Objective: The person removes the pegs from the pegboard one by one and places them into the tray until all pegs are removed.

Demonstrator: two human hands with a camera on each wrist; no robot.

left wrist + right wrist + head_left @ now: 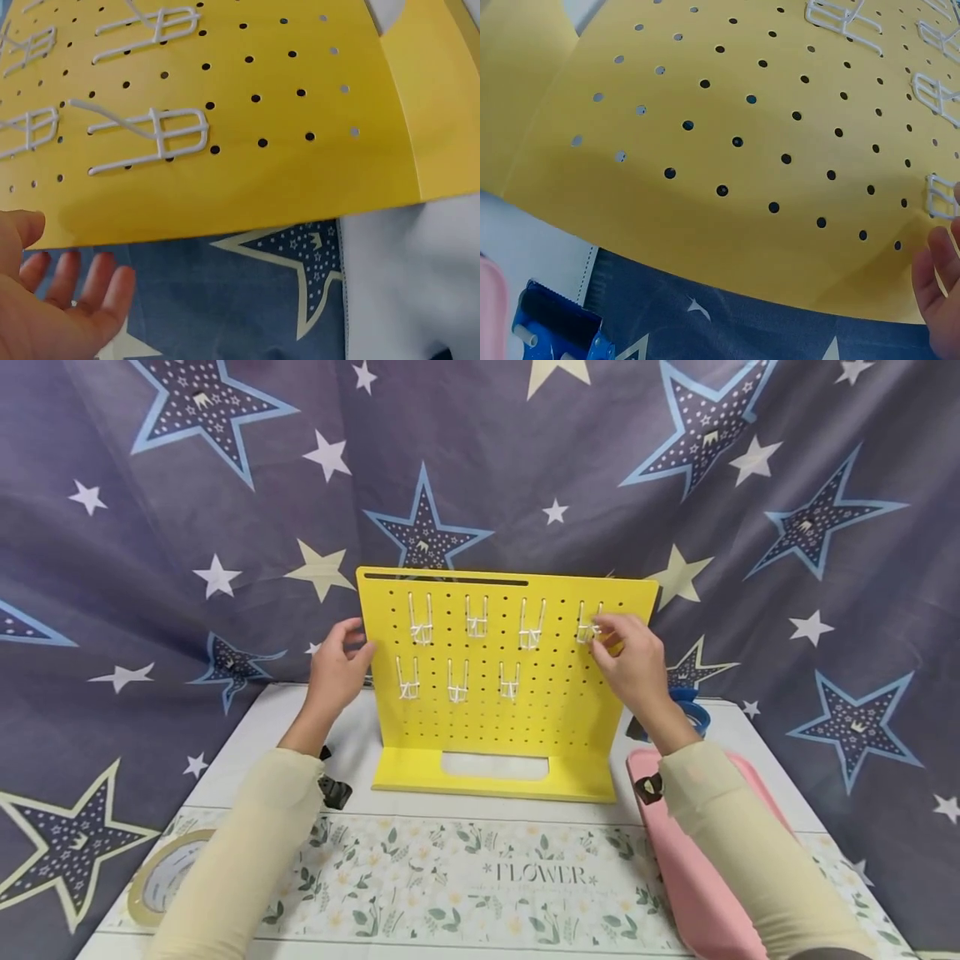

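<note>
A yellow pegboard stands upright on the table, with several white wire hooks fitted in two rows. At the upper right hook, my right hand pinches the wire with thumb and fingertips; the right wrist view shows the fingers at that hook, partly cut off by the frame. My left hand is at the board's left edge, thumb by the front face and loosely bent fingers beyond the edge. In the left wrist view those fingers are spread apart, close to a lower-row hook.
A pink tray lies at the right under my forearm, with a blue tape dispenser behind it. At front left is a tape roll. A floral mat covers the table front; a star-patterned curtain hangs behind.
</note>
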